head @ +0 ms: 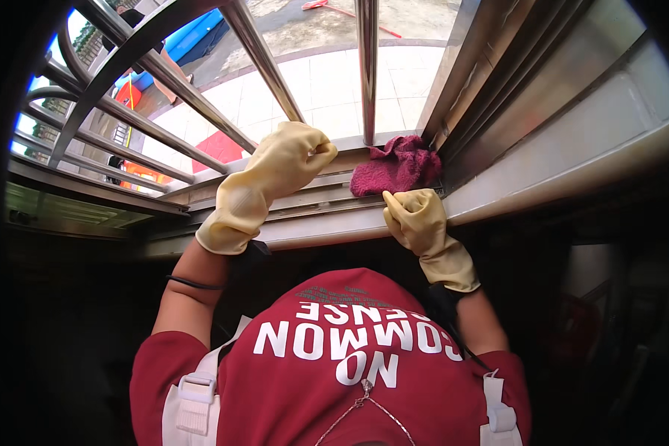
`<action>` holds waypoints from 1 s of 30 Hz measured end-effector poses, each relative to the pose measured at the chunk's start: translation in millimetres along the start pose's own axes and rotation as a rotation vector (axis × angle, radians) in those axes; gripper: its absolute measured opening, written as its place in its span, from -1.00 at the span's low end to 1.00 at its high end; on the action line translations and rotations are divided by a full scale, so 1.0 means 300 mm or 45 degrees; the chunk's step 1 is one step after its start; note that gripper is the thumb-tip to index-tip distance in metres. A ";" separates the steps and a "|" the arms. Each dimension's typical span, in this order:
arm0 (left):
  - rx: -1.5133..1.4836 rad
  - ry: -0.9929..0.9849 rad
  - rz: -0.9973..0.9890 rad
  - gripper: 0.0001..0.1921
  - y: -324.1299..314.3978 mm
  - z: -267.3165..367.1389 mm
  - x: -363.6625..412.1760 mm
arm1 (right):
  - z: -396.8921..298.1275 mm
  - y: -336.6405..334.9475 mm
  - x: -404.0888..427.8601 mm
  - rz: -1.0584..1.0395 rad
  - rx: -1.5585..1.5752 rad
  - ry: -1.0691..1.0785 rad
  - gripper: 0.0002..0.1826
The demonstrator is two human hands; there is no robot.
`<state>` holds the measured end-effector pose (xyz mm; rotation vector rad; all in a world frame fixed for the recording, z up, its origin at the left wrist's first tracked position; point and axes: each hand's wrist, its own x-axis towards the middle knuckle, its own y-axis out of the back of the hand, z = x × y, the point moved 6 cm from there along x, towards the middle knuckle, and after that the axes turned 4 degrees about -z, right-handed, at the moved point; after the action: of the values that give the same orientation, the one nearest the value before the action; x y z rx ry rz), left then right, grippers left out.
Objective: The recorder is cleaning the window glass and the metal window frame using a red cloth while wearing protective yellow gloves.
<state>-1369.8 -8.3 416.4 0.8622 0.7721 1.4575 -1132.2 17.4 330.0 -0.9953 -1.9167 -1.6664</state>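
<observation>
A crumpled dark-red cloth lies on the metal window sill at the right end of its tracks, beside the side frame. My right hand, in a cream rubber glove, is at the sill's near edge just below the cloth, its fingers curled; whether it grips the cloth's edge I cannot tell. My left hand, in a matching glove, is raised over the sill to the left of the cloth, near the foot of a metal bar. Its fingers are curled in, and whatever they may enclose is hidden.
Upright metal bars and a curved grille section stand beyond the sill. At the right is the window's side frame. Outside lie pale floor tiles, a blue pool-like container and a red-handled tool. A person, partly hidden, is at the upper left.
</observation>
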 end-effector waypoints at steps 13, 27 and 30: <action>0.672 -0.423 -0.350 -0.70 -0.461 0.189 0.335 | -0.010 -0.003 -0.050 -0.055 -0.081 -0.025 -0.63; 0.258 -0.266 -0.347 -0.75 -0.411 0.277 0.366 | 0.004 0.002 -0.050 -0.066 -0.085 -0.036 -0.66; 0.191 -0.268 -0.391 -0.75 -0.459 0.212 0.362 | 0.001 0.002 -0.047 -0.129 -0.131 -0.081 -0.66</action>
<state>-1246.7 107.5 337.2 0.9473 0.8212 1.0310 -1122.3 14.2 320.3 -1.0169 -1.9691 -1.8273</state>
